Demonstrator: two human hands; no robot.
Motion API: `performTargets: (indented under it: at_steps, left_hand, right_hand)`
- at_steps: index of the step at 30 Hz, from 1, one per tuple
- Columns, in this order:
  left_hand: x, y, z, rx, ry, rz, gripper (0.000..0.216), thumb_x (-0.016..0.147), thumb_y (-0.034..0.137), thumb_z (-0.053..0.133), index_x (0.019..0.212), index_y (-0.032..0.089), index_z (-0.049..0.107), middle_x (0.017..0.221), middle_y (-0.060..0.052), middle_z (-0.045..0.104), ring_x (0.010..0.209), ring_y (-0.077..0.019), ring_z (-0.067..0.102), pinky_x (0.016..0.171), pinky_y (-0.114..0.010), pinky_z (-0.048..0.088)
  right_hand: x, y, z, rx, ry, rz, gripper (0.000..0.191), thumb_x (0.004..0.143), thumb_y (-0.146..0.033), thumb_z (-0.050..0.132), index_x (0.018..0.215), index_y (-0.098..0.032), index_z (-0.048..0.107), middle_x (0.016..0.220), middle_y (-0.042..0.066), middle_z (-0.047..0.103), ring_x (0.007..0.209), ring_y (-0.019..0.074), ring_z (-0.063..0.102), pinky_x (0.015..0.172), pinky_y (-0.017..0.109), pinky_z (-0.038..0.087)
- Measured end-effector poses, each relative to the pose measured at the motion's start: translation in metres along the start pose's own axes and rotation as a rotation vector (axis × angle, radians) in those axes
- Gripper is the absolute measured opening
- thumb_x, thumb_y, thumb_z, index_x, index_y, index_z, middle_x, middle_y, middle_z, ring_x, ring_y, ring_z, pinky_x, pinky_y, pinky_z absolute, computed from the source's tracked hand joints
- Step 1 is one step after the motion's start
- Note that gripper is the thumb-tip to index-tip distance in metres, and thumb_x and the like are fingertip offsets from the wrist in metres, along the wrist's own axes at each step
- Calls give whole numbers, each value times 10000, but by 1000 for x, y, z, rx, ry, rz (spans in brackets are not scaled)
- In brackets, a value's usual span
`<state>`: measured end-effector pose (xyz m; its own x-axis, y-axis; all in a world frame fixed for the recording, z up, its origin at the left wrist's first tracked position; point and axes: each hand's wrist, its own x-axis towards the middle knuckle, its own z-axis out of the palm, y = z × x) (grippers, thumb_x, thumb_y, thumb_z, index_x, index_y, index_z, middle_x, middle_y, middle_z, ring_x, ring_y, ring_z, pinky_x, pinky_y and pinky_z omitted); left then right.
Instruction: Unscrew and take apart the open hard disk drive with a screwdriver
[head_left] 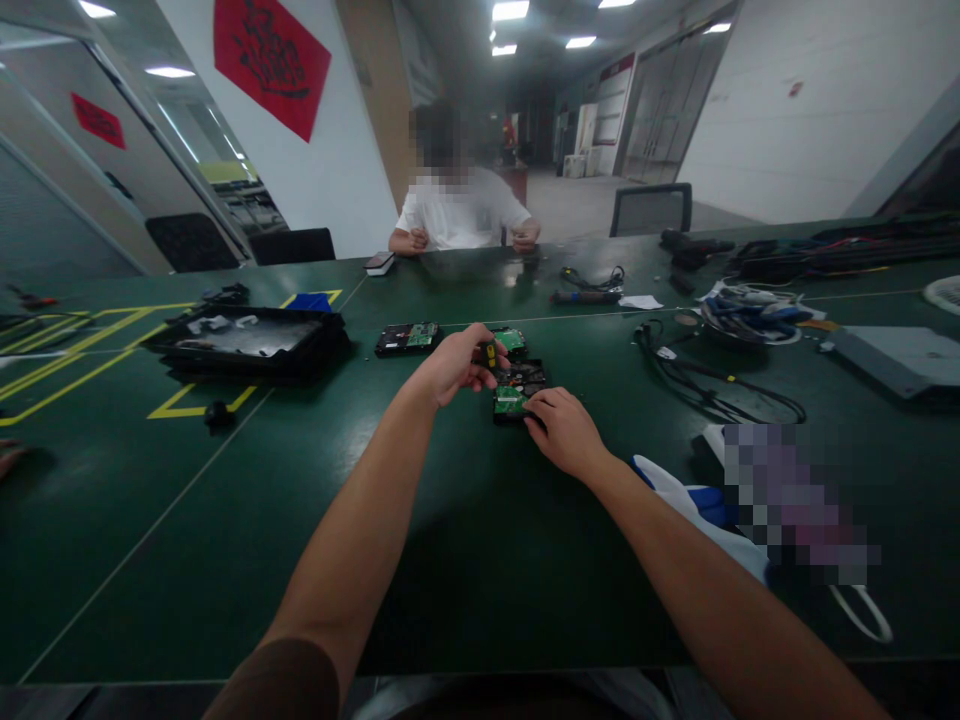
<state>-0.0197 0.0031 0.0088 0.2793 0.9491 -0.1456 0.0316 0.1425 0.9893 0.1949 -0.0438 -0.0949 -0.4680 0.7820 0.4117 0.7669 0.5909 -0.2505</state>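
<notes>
A black hard drive (517,390) with a green circuit board lies on the green table (300,520) in front of me. My left hand (457,363) is closed round a small screwdriver (491,354) with a yellow and black handle, held upright over the drive. My right hand (562,430) rests on the drive's near right corner, its fingers curled against the edge. Another green board (510,340) lies just behind the drive.
A second drive (407,338) lies to the left, and a black tray (247,342) stands further left. Cables (712,385), a bowl of parts (750,315) and a white glove (697,510) lie on the right. A person in a white shirt (461,215) sits opposite.
</notes>
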Motion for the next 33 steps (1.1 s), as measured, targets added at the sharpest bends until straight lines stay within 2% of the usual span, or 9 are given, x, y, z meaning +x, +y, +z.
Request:
performTargets:
  at_steps: [4,10,15,21,28,33]
  left_hand:
    - [2,-1,0,-41,18,-3,275,846,406,504,911,166,622,884,-111,729,505,-137,610,412,-245,366]
    - [2,-2,0,5,57,29,307,852,410,510,911,146,655,898,-111,714,515,-134,627,424,-243,395]
    - [2,-1,1,-55,0,-15,283,869,417,491,936,163,595,889,-123,739,511,-154,637,414,-241,401]
    - [3,-2,-2,-52,36,4,295,853,403,518,926,152,654,874,-100,699,541,-140,649,434,-230,418]
    - [1,-1,-1,-79,-27,-29,300,846,429,523,933,162,630,923,-123,725,534,-157,645,423,-245,416]
    - [1,-1,-1,-39,49,13,275,828,390,509,886,161,650,936,-124,712,561,-154,659,449,-245,432]
  right_hand:
    - [0,-1,0,-2,3,2,224,960,-232,583,1132,-171,712,1142,131,670,1070,270,569,931,452,482]
    - [-1,-1,1,-6,9,-5,228,972,-238,569,1138,-167,707,1149,127,666,1077,267,568,936,451,484]
    - [-1,-1,0,-4,18,-2,226,967,-231,575,1144,-176,704,1146,121,667,1081,270,569,931,451,489]
    - [-1,-1,-1,8,5,4,225,966,-237,581,1143,-177,706,1150,123,669,1075,270,573,927,459,489]
    - [0,-2,-2,1,2,7,224,962,-231,585,1143,-175,705,1147,122,672,1073,269,572,924,450,489]
    - [-1,-1,0,2,14,1,215,958,-221,588,1134,-178,704,1144,123,673,1078,268,569,934,452,481]
